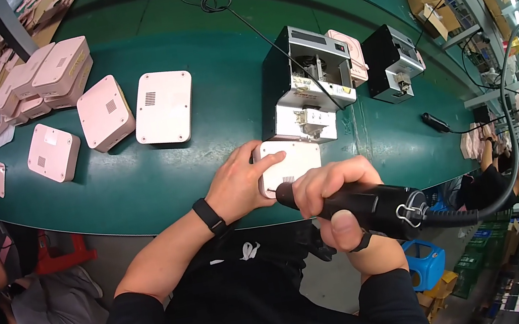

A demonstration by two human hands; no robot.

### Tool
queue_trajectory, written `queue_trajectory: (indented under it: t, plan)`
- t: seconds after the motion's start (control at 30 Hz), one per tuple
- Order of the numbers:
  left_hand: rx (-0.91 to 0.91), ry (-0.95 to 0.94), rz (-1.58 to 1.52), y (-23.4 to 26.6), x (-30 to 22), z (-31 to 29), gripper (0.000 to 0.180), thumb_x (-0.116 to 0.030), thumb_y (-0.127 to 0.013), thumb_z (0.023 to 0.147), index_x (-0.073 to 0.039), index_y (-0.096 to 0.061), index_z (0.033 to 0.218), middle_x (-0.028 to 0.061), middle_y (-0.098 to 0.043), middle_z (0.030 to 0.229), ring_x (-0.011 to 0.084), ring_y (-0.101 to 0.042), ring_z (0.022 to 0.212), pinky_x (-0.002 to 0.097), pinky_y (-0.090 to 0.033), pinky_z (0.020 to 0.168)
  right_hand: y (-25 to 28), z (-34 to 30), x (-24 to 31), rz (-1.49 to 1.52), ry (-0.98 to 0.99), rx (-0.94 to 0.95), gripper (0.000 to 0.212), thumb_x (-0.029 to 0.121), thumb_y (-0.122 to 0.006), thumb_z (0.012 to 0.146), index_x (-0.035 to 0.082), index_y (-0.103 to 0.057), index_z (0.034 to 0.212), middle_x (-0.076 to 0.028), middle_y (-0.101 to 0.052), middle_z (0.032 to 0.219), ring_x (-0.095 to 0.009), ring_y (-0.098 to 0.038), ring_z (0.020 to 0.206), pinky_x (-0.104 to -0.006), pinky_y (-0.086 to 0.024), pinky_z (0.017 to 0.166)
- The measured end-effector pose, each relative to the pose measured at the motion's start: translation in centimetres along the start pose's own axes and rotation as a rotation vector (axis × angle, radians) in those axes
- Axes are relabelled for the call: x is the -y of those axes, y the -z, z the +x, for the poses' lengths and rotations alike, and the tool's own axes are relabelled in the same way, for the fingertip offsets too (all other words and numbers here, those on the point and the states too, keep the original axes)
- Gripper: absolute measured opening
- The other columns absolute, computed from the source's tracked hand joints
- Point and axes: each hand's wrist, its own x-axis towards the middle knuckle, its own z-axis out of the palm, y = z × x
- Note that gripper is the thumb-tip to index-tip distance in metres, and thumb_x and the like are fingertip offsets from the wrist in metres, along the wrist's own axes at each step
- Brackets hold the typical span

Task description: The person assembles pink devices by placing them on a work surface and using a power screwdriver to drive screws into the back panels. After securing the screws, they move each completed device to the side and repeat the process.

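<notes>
At the near edge of the green counter [221, 93], a pale pink box [305, 157] is clasped by the left hand [235, 181], the thumb laid over its top and the palm set against its left side. A black corded driver [379, 207] is gripped by the right hand [341, 191], its nose held at the box's near left corner; whether contact is made cannot be told.

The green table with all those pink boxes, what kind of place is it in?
It looks like a factory workshop, maybe an assembly line. Many similar pale pink boxes sit on the green table, the right hand holds a black corded tool, and other people are at the table too.
</notes>
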Motion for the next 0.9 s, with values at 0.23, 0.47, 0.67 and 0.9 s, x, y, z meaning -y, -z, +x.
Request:
queue_trajectory:
  t: [0.23,0.47,0.67,0.9]
  plan:
    - [-0.026,-0.016,-0.003,-0.1,0.2,-0.1,0.074,-0.022,-0.088,0.059,-0.021,-0.062,0.129,0.0191,-0.052,0.129,0.0372,-0.057,0.115,0.0435,-0.051,0.097,-0.2,0.2,-1.2,0.071,0.063,-0.004,0.046,0.04,-0.074,0.086,0.009,-0.044,0.1,-0.006,-0.054,0.071,-0.019,-0.053,0.061,-0.0357,-0.047,0.063]
    - [-0.075,-0.067,0.048,1.6,-0.3,-0.5,0.077,-0.031,-0.091,0.059,-0.019,-0.062,0.13,0.0214,-0.057,0.124,0.0381,-0.06,0.108,0.0447,-0.051,0.095,-0.4,0.9,0.6,-0.007,0.149,0.066,0.047,0.046,-0.069,0.089,0.008,-0.043,0.097,-0.006,-0.052,0.066,-0.017,-0.051,0.053,-0.0352,-0.046,0.056]
    - [0.139,0.283,-0.77,9.3,-0.9,-3.8,0.061,-0.04,-0.074,0.088,-0.013,-0.054,0.139,0.0195,-0.061,0.127,0.0321,-0.062,0.116,0.0408,-0.052,0.099,5.1,-1.2,7.6,0.503,0.602,-0.23,0.039,0.045,-0.06,0.095,0.008,-0.047,0.097,-0.002,-0.046,0.061,-0.01,-0.044,0.044,-0.0254,-0.039,0.043]
    - [0.199,0.577,-1.563,17.7,4.8,2.7,0.067,-0.054,-0.042,0.102,-0.006,-0.035,0.149,0.0238,-0.057,0.132,0.0316,-0.062,0.118,0.0379,-0.053,0.101,8.3,-5.1,3.4,0.396,0.328,-0.618,0.036,0.043,-0.046,0.102,0.007,-0.047,0.097,-0.002,-0.047,0.063,-0.011,-0.043,0.042,-0.0273,-0.039,0.043]
